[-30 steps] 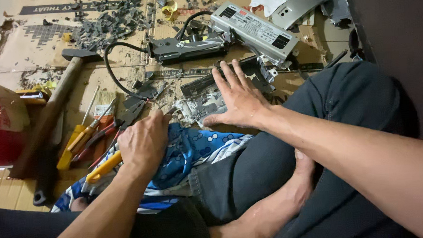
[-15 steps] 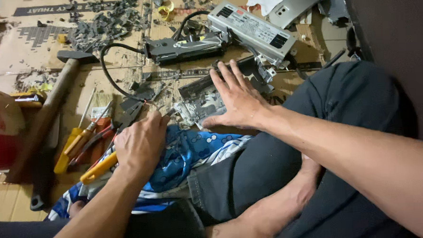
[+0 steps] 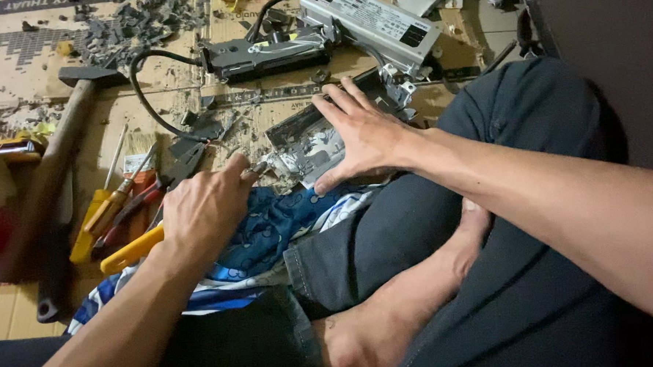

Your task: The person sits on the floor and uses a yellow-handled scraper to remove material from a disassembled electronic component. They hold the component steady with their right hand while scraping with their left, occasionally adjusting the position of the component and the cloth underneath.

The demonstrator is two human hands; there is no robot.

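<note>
Head view, looking down at a person seated cross-legged on flattened brown cardboard (image 3: 36, 79) spread over the floor. Right hand (image 3: 365, 134) lies palm-down, fingers spread and released, pressing flat on a grey, broken-open metal circuit housing (image 3: 299, 144) that rests on the cardboard just ahead of the person's knee. Left hand (image 3: 203, 211) sits just to the left of that housing, its grip clenched with thumb and forefinger pinched at the housing's near-left corner; what lies between the fingertips is too small to make out. Beneath the left hand is a crumpled blue and white patterned cloth (image 3: 277, 222), spread over the lap in dark trousers.

To the left of the left hand lie a yellow-handled screwdriver (image 3: 97, 215), red-handled pliers (image 3: 158, 187) and a wooden-handled hammer (image 3: 47, 166) with a dark head. Farther off, beyond the housing, are a dark rectangular unit (image 3: 266, 54) with a looping black cable (image 3: 146, 96), a long silver metal power-supply case (image 3: 374, 20), and a scatter of grey broken fragments (image 3: 136, 16).

Compared with the frame one second ago, the right hand remains flat on the housing, its fingers a little less widely fanned. The left hand has shifted slightly toward the housing's corner. Tools and debris lie as before.
</note>
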